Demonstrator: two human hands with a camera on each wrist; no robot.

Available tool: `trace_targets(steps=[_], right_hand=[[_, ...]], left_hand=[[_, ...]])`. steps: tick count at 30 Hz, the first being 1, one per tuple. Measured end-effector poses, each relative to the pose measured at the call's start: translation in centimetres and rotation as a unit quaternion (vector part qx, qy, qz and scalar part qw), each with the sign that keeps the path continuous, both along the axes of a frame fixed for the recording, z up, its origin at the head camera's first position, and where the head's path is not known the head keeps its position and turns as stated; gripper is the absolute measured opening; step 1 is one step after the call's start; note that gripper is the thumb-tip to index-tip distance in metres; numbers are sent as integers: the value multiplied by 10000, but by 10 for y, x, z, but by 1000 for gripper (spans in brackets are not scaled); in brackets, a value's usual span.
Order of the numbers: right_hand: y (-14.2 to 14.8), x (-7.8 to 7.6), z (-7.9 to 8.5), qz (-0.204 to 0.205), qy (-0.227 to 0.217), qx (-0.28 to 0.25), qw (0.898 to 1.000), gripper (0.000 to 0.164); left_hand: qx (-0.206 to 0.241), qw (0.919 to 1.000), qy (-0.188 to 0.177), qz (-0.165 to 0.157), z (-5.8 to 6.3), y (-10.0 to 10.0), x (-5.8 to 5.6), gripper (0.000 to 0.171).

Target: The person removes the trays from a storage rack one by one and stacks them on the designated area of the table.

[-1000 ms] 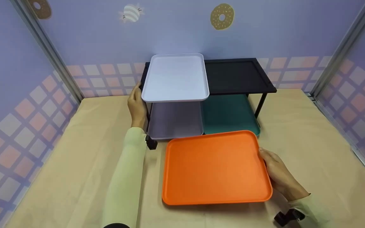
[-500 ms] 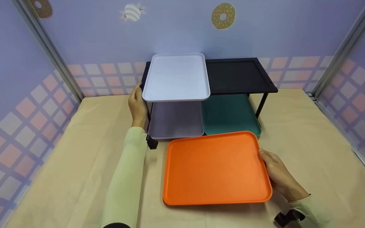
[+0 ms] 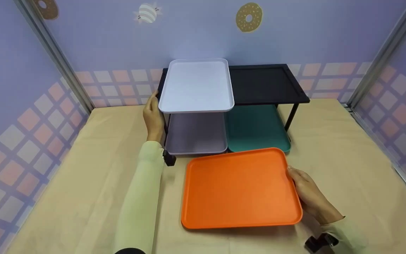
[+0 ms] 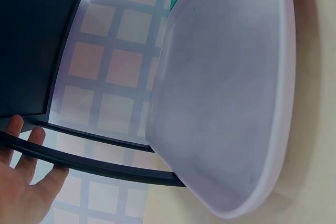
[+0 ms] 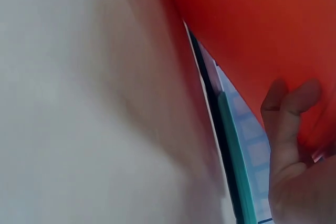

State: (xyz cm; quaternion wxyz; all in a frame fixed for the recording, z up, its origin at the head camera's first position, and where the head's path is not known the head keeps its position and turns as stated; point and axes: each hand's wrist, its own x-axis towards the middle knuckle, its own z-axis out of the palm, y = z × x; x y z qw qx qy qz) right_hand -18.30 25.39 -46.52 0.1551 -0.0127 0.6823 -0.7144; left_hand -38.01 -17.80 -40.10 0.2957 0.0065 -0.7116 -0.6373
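Note:
My right hand (image 3: 310,194) grips an orange tray (image 3: 241,190) by its right edge, thumb at the rim and curled fingers (image 5: 307,95) against the underside. A shadow falls on the cloth beneath the tray. At the left side of a black two-tier rack (image 3: 264,84), my left hand (image 3: 153,118) holds the upper corner, its fingers (image 4: 37,136) around the black leg in the left wrist view. A white tray (image 3: 196,84) lies on the rack's upper left and juts past the front edge. Below it sits a greyish-purple tray (image 3: 196,134), with a green tray (image 3: 257,130) to its right.
A beige cloth (image 3: 93,190) covers the table. Behind the rack stands a lilac back wall (image 3: 196,31) with pink and white squares. Side panels rise at left and right, and metal posts (image 3: 53,53) mark the corners.
The orange tray's far edge has dipped slightly toward me, while my right hand keeps its grip. My left hand and the rack trays stay in place; the head view shifts a little.

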Motion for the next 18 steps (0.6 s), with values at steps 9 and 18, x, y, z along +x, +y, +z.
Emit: trace_targets(steps=[9, 18], right_hand=[[2, -2, 5, -285, -14, 686, 9972, 66], [4, -4, 11, -431, 590, 1706, 9826, 56]], left_hand=[[0, 10000, 1, 16, 1, 0, -1, 44], [43, 10000, -15, 22, 0, -1, -2, 44]])
